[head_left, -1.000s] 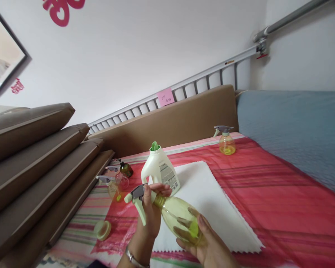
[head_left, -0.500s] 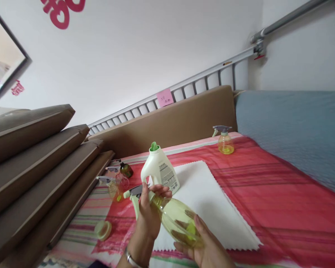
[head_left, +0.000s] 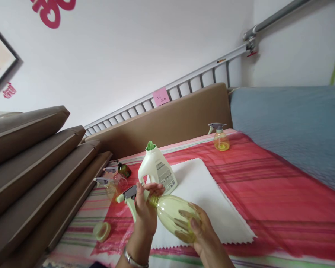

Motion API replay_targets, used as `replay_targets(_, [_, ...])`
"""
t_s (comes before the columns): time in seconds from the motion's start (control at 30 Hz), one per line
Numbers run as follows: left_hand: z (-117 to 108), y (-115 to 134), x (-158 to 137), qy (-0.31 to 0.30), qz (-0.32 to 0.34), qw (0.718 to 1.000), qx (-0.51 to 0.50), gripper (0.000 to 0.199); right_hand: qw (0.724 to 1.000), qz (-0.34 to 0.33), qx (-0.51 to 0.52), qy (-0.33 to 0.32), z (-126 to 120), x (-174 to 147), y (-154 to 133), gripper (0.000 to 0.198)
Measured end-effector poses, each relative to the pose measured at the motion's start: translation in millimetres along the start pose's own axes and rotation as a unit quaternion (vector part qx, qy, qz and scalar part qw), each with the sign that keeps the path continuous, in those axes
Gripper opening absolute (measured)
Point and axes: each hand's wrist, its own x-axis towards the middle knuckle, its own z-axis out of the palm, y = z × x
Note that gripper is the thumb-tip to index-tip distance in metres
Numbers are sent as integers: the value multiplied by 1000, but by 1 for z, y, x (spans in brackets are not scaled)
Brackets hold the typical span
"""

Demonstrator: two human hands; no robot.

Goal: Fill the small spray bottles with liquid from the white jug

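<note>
A translucent yellow-green spray bottle (head_left: 170, 208) lies tilted in both my hands, its spray head (head_left: 131, 191) pointing left. My left hand (head_left: 146, 214) is closed around the collar just below the spray head, with the thumb up and a bracelet on the wrist. My right hand (head_left: 203, 229) wraps the rounded base, and its fingers show through the plastic. Right behind the hands a pale green detergent jug (head_left: 156, 167) stands upright with its mouth uncapped and a green spout inside. A round pale green cap (head_left: 102, 231) rests on the cloth at the left.
Under the jug lies a white sheet with zigzag edges (head_left: 212, 201) on a red striped cloth (head_left: 281, 186). Another spray bottle (head_left: 221, 140) stands at the back right. Several bottles, one a dark pump bottle (head_left: 124, 170), stand left beside stacked brown cushions (head_left: 44, 167).
The spray bottle and both hands have shifted slightly left. My right hand has turned around the base, and the inner tube no longer shows clearly. The view has swung slightly right.
</note>
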Motion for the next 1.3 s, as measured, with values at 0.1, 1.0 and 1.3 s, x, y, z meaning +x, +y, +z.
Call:
replay_targets(0.1, [-1, -1, 2, -2, -5, 1000, -2, 49, 998, -49, -31, -2, -1, -4, 0, 75])
replay_targets(1.0, [-7, -13, -7, -102, 38, 990, 86, 45, 979, 174, 63, -86, 4, -17, -21, 51])
replay_targets(1.3, [-11, -15, -13, -122, 59, 982, 129, 38, 972, 208, 79, -80, -1, -17, -14, 54])
